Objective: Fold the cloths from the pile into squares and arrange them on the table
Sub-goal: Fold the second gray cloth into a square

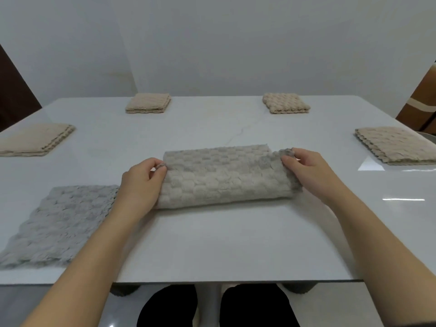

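Cloths sit all over the counter (212,244), and that broad white surface carries everything. Outboard of your left hand (141,182) and nearer to you lies the flat grey cloth (61,223), spread open (whether more lie under it I cannot tell), probably waiting its turn.

Between your hands is the doubled grey cloth (224,178), with its rounded fold toward you and its free edges away. Its long axis runs across your body, from one hand to the other.

Beyond your hands, well apart, four beige pieces look finished and set out in a ring: the left outer square (35,139), the left far square (148,103), the right far square (286,103) and the right outer square (396,145).

Each hand pinches a far corner of the doubled cloth's upper layer between thumb and fingertips, your right hand (311,171) on the right end. That grip should let you lay the top layer squarely over the lower one.
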